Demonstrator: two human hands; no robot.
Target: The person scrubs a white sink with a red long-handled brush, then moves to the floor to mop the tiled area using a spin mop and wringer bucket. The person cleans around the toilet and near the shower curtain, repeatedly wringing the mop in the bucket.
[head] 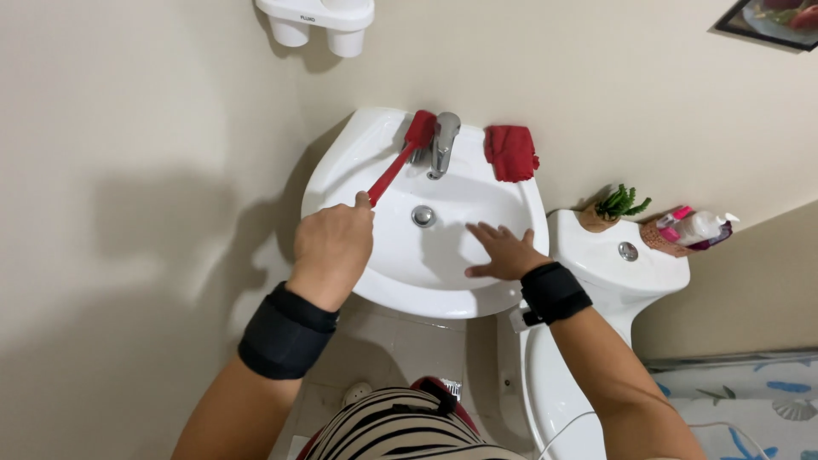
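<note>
2 hands: left (332, 247) gripping 1 red brush (400, 162) | right (503, 253) spread flat in 1 sink (341, 162) | 1 red cloth (510, 152)

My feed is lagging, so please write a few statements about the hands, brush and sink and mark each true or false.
1. The left hand grips a red brush. True.
2. The brush head is down at the drain. False: it is up beside the faucet.
3. The right hand lies flat, fingers spread, in the white sink. True.
4. The red cloth is in the right hand. False: it sits on the sink's back rim, right of the faucet.
5. A small green plant stands on the toilet tank. True.
</note>
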